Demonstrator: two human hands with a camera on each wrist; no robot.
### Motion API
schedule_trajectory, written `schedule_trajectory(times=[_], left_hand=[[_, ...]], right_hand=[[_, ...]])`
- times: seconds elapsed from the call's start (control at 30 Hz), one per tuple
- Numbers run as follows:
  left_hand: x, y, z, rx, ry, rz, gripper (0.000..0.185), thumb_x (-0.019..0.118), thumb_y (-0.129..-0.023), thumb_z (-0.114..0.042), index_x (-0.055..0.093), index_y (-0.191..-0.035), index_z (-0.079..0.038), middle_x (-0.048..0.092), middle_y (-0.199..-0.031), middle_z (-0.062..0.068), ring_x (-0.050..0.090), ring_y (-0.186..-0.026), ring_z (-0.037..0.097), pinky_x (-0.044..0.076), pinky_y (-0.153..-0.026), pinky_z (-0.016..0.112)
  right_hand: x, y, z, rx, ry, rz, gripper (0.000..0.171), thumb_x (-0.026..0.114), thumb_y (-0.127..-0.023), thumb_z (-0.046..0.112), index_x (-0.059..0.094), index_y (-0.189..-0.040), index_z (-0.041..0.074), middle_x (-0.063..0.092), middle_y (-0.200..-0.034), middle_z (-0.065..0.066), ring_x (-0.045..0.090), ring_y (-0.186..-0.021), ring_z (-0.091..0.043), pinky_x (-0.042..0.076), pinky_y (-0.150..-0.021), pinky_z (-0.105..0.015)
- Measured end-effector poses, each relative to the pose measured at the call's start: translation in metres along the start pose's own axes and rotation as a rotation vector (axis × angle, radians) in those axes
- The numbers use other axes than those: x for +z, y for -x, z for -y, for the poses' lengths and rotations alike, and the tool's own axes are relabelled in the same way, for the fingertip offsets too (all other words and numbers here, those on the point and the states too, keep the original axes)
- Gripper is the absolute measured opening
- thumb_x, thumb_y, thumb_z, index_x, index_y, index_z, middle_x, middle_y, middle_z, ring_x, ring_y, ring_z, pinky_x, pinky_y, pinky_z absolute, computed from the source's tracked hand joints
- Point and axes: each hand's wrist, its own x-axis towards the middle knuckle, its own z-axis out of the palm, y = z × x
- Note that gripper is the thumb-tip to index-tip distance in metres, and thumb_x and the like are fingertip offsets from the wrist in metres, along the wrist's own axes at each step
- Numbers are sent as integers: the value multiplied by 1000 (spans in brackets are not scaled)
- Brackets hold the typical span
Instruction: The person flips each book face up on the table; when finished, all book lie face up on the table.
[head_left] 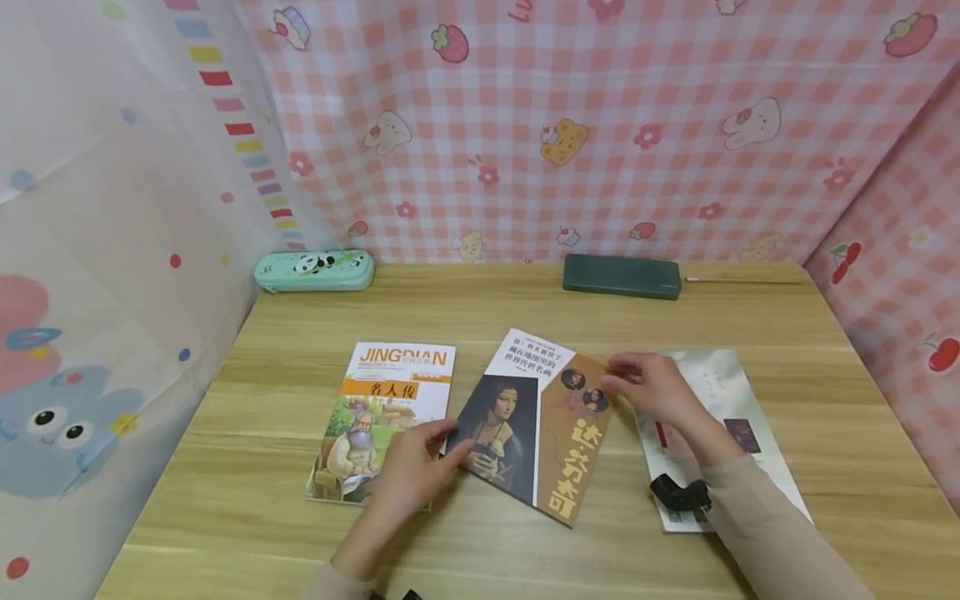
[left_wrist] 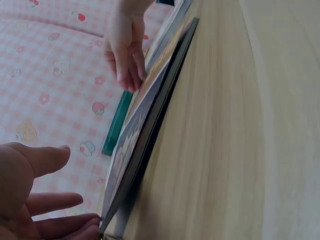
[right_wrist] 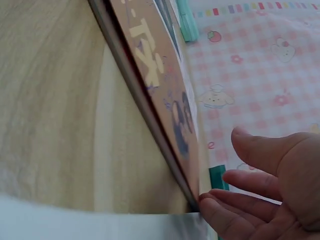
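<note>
Between the orange-titled book (head_left: 382, 417) and pale booklet (head_left: 723, 433), left hand (head_left: 412, 475) and right hand (head_left: 652, 387) touch the portrait book's (head_left: 528, 425) edges, fingers relaxed, straight.

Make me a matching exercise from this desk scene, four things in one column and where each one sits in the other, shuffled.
Things:
1. mint-green panda pencil case
2. dark green rectangular case
3. orange-and-white JINGDIAN book
4. brown portrait-cover book

Places:
A. between both hands, middle of the wooden desk
B. back left corner
C. back, right of centre
D. left of the portrait book

Pairs: 1-B, 2-C, 3-D, 4-A
</note>
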Motion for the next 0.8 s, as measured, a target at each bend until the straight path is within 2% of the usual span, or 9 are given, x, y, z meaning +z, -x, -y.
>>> schedule_trajectory(times=[0.07,0.17,0.27,0.33,0.5,0.63,0.8], left_hand=[[1,2,-3,12,-19,0,38,80,-88,-27,74,-113,1,74,-89,10,65,-74,18,57,-68,32],[4,3,-5,15,-25,26,41,80,-88,-29,73,-114,1,73,-88,9,63,-74,16,56,-67,30],[8,4,-7,-1,-14,56,44,79,-88,-31,72,-117,2,75,-100,15,69,-86,22,60,-78,37],[12,5,-8,6,-18,68,47,79,-88,-32,71,-118,2,71,-114,22,70,-100,32,58,-89,46],[21,3,-10,11,-7,117,61,78,-88,-37,64,-129,6,51,-144,30,52,-129,48,43,-108,58],[24,2,-9,-9,-5,124,70,77,-88,-39,58,-134,10,48,-148,29,49,-132,47,40,-111,58],[23,3,-9,-15,2,114,69,76,-90,-39,58,-134,11,51,-145,29,50,-131,48,41,-110,58]], right_hand=[[2,-1,0,7,-13,3,41,74,-95,19,66,-124,-8,70,-117,-24,67,-109,-39,55,-95,-51],[6,-4,-1,17,-46,15,44,74,-95,19,64,-127,-9,68,-122,-26,67,-111,-38,55,-97,-50],[9,-8,-3,1,-56,18,45,74,-94,19,64,-129,-7,67,-125,-25,66,-114,-37,54,-98,-50],[12,-10,-5,-29,-42,14,44,75,-93,18,65,-129,-6,66,-127,-24,65,-116,-37,54,-98,-50],[16,-15,-9,-98,31,8,43,80,-87,10,67,-126,-3,64,-130,-24,60,-121,-40,52,-100,-52],[17,-17,-8,-138,92,20,46,83,-83,6,67,-125,-4,65,-128,-25,60,-118,-42,51,-99,-55],[15,-27,-7,-136,110,52,45,83,-83,6,68,-125,-3,67,-124,-23,62,-115,-40,50,-98,-55]])
